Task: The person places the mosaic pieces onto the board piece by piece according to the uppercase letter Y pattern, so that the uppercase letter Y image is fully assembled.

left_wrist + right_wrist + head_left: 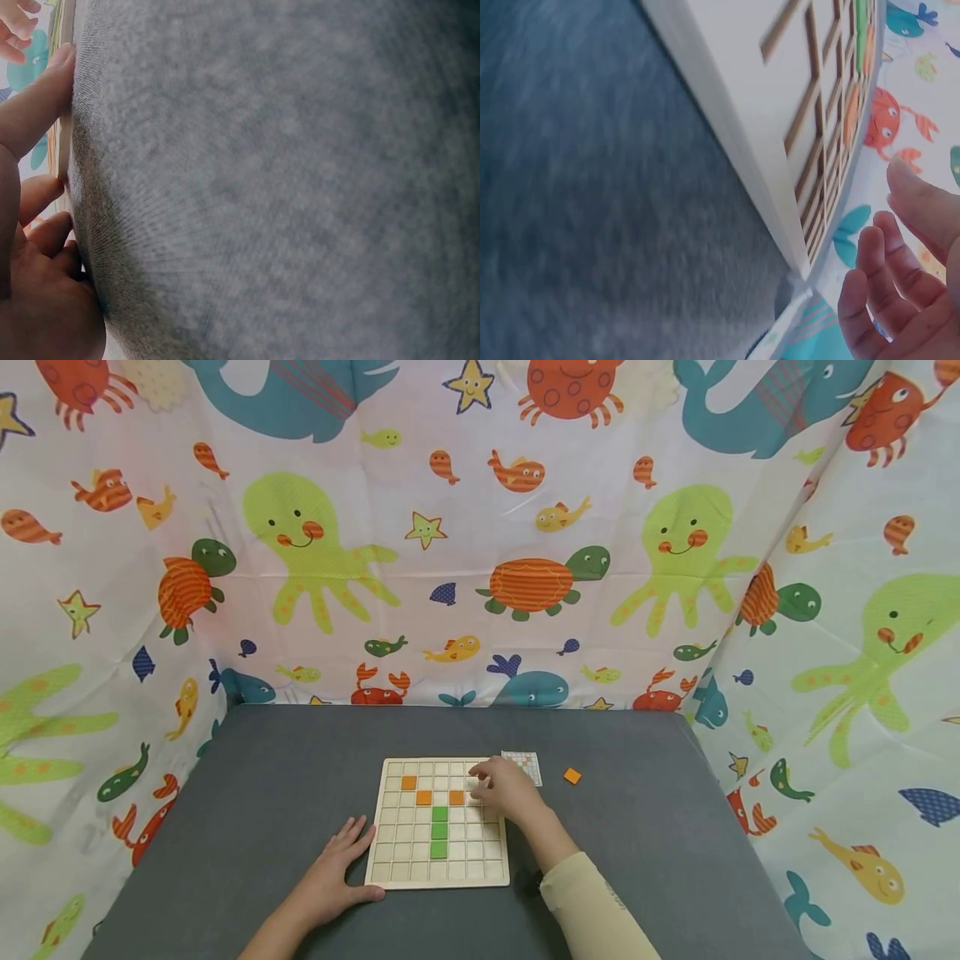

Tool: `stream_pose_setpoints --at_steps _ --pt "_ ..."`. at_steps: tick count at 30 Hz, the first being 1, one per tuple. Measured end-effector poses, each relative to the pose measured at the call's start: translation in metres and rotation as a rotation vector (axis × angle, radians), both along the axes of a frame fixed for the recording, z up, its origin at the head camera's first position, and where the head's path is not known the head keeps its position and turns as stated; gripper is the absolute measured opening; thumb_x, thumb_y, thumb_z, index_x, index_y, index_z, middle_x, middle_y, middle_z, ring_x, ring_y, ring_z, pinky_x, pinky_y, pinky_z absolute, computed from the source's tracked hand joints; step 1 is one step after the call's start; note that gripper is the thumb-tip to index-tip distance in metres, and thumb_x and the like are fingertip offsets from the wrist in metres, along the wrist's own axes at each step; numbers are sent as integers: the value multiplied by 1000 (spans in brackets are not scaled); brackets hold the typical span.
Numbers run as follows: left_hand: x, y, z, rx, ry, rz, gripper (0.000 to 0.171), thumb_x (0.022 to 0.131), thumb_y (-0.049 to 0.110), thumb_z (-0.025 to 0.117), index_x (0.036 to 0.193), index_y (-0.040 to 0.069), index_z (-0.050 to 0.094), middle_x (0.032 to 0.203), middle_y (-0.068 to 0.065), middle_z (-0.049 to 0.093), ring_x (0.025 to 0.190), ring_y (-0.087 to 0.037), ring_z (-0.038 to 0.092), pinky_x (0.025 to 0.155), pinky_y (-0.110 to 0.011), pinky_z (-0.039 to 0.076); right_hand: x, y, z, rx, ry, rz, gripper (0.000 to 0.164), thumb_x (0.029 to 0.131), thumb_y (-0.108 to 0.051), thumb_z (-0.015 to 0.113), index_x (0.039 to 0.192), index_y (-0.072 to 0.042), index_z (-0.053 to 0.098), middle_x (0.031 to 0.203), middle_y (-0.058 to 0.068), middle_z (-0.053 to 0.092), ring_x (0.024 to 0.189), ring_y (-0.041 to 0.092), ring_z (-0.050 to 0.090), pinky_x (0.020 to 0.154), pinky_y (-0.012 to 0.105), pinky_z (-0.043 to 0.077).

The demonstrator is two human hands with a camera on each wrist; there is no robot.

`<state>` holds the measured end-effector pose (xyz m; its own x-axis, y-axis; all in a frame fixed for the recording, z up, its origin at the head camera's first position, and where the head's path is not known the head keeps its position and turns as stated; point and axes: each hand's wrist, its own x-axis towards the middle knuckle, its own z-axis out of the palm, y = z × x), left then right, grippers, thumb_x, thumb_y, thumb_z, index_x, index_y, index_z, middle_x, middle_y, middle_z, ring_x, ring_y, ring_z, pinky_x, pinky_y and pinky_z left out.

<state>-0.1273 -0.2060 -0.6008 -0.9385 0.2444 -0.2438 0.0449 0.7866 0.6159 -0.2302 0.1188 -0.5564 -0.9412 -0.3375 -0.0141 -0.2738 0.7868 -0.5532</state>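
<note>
A pale wooden grid board (397,865) lies on the grey cloth. Set in its cells are three orange tiles (408,782) and a column of three green tiles (439,831). My left hand (333,875) rests at the board's left side, fingers spread, with the thumb at the near left corner. Over the upper right cells hovers my right hand (510,789), its thumb and fingers apart and loosely bent. In the right wrist view nothing shows between those fingers (881,262), which stand above the board's edge. The hand hides some right-hand cells in the head view.
A small card (531,766) printed with a grid lies just beyond the board's far right corner, partly behind the right hand. Right of the card is a loose orange tile (572,776). A curtain (465,593) with sea animals hangs around the grey table (637,827).
</note>
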Motion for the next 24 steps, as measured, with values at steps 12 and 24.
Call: stream_pose_setpoints --at_steps 12,24 --pt "3 -2 -1 -6 -1 14 110 66 59 87 156 14 41 167 -13 26 156 -40 12 119 -66 19 5 33 8 -26 20 -139 36 90 -22 78 124 -12 73 112 6 71 84 17 64 61 30 51" --pt "-1 -2 -8 -4 4 5 111 65 63 85 156 17 40 167 -10 25 157 -36 11 121 -64 18 6 69 3 -40 65 -245 35 86 -22 82 119 -14 74 110 3 72 87 19 66 69 35 55"
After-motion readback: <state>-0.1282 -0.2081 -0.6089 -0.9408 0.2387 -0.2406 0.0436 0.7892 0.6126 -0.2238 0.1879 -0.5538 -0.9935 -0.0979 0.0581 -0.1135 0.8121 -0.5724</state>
